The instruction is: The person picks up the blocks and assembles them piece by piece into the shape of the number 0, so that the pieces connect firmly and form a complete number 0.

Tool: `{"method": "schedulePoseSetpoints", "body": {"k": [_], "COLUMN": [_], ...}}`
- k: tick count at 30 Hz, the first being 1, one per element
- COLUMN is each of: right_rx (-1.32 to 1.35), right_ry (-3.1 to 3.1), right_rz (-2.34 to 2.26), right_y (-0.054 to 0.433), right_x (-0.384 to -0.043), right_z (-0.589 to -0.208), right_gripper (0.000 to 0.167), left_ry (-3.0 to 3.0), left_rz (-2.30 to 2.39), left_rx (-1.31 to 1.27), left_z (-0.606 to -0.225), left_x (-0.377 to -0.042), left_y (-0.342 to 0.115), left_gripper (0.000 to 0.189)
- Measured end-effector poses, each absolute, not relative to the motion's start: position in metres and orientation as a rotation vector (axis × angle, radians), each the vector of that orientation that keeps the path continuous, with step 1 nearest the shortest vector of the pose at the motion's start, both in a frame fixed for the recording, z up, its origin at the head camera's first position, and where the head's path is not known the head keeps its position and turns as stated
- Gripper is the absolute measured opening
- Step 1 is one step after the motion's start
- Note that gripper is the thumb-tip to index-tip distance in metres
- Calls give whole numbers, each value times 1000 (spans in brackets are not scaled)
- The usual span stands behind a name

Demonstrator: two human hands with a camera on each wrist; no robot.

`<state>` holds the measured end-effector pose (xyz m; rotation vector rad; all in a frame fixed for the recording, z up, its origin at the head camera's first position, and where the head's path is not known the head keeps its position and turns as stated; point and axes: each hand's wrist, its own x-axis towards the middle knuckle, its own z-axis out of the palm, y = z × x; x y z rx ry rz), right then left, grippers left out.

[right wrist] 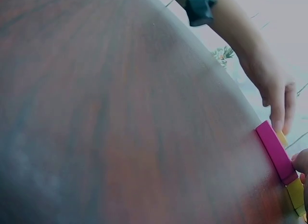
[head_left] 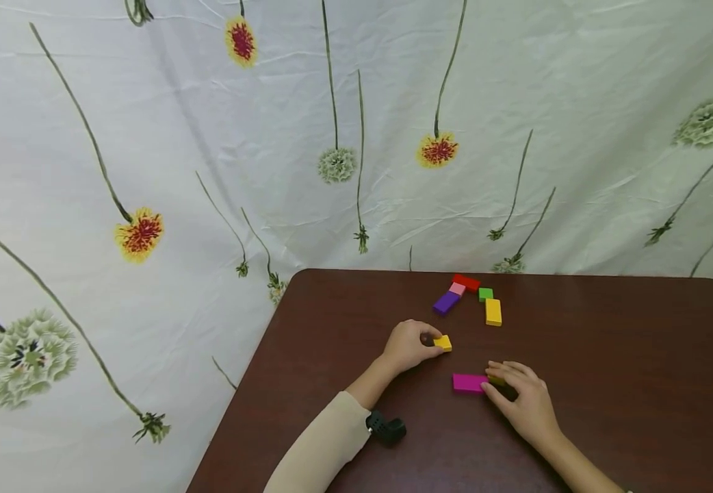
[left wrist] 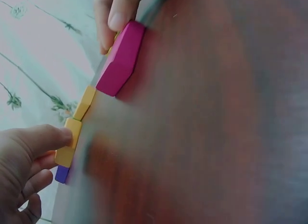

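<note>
My left hand (head_left: 410, 344) pinches a small yellow block (head_left: 444, 343) on the brown table, thumb and fingers at its left side. That yellow block (left wrist: 68, 149) also shows under the thumb in the left wrist view. To its lower right lies a long magenta block (head_left: 469, 383). At the magenta block's right end my right hand (head_left: 525, 400) holds another yellow block (right wrist: 295, 195) between thumb and fingers. Most of this block is shaded by the hand in the head view. The two yellow blocks are apart.
Farther back, an arch of blocks lies on the table (head_left: 609, 383): purple (head_left: 447, 302), pink (head_left: 458, 289), red (head_left: 467, 281), green (head_left: 486, 294) and yellow (head_left: 493, 312). A flowered cloth (head_left: 393, 123) hangs behind the table's far edge. A black band (head_left: 387, 429) sits on the left wrist.
</note>
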<state>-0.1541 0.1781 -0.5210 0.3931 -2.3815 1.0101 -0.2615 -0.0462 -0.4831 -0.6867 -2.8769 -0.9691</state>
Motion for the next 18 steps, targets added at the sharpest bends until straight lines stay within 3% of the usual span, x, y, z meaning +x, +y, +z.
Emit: {"method": "schedulePoseSetpoints", "body": {"k": [18], "right_rx": [389], "right_ry": [-2386], "right_rz": [1014], "right_y": [178], "right_x": [-153], "right_z": [-520], "right_gripper": [24], "left_ry": [-2838], "left_rz": [-983], "left_rx": [-708], "left_z": [-490], "left_x": [-220], "left_y": [-56], "left_gripper": [20]}}
